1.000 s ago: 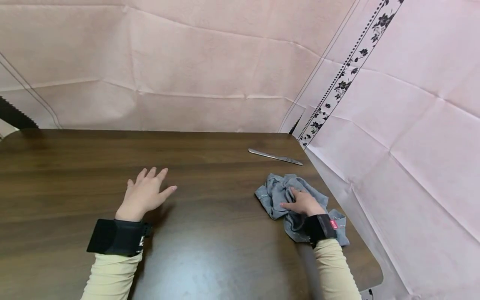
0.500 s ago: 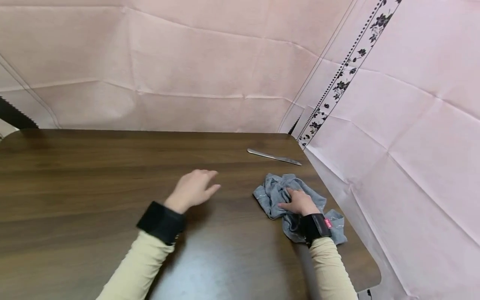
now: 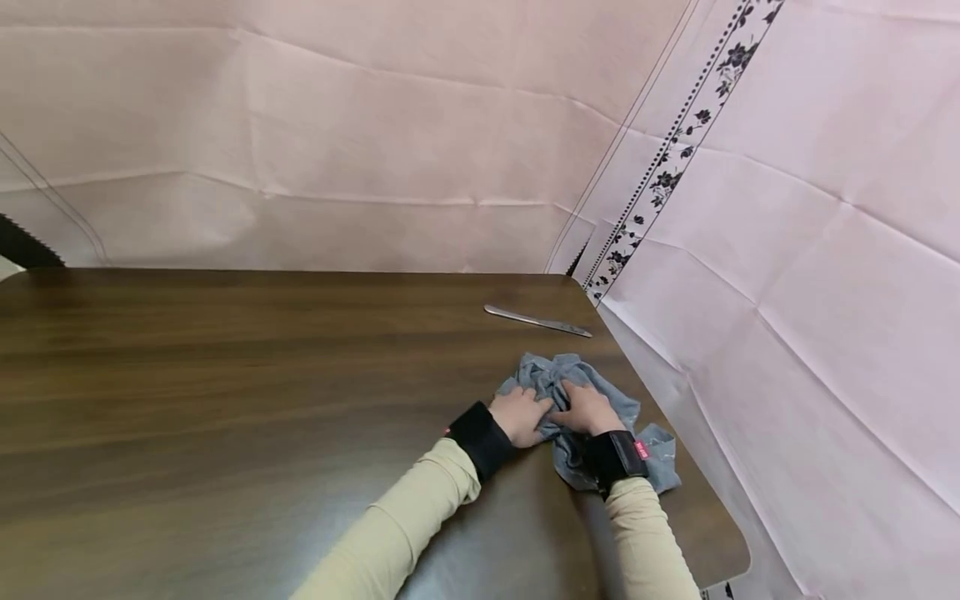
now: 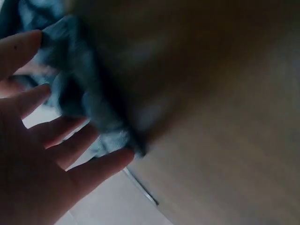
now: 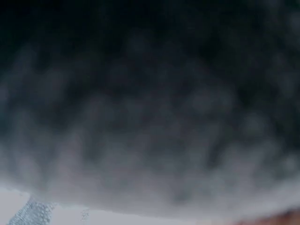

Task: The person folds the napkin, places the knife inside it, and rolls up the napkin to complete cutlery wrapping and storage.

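Left hand [image 3: 520,414] rests on the near-left edge of the crumpled grey-blue cloth [image 3: 558,385], and the left wrist view shows its fingers [image 4: 51,133] spread and fairly straight, lying against the folds rather than curled round them, so it reads as relaxed and flat, touching but not gripping. Just to the right of it, the right hand [image 3: 587,408] lies on top of the same cloth; from the head view its fingers look laid over the fabric, but whether they press flat or pinch a fold cannot be told, and the right wrist view is only a blur of grey cloth close to the lens. The cloth itself sits bunched on the dark wooden table [image 3: 225,375], near the table's right edge, with one corner trailing back beyond the right wrist. Beyond the cloth, well apart from it and nearer the far right corner, lies a slim metal knife [image 3: 537,321], untouched. Judged from how things lie, both hands have only just met on the cloth: it remains in a heap, with no flat panel or clean fold to be seen, so whatever spreading, smoothing or folding is in hand looks barely begun and nearly all of it is left.
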A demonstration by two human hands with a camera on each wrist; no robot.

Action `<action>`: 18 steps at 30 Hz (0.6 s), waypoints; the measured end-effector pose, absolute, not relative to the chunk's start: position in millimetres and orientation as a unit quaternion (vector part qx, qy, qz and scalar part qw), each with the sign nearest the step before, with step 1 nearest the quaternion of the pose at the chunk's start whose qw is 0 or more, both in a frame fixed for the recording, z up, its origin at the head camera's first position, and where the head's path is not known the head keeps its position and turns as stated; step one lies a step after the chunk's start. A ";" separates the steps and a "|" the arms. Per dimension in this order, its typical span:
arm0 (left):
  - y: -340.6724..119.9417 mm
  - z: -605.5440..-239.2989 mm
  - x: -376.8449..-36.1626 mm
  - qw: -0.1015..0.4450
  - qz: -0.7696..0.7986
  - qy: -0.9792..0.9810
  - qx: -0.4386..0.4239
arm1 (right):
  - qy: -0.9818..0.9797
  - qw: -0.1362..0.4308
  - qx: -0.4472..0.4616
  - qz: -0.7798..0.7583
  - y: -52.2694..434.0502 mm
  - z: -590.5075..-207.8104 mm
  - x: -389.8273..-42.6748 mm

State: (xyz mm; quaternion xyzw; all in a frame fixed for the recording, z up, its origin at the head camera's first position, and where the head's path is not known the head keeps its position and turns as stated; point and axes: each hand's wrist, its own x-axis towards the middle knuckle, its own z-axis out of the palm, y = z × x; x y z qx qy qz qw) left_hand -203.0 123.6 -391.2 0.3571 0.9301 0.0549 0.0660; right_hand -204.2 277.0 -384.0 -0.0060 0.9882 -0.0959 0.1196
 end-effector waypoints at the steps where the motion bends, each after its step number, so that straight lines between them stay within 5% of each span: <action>1: 126.0 -393.7 -201.0 0.066 0.046 0.932 0.354 | 0.988 0.118 -0.008 -0.095 277.3 -384.9 -203.5; 18: 77.3 -387.2 -213.9 0.074 0.070 0.946 0.307 | 0.992 0.085 -0.062 -0.076 221.3 -385.3 -216.1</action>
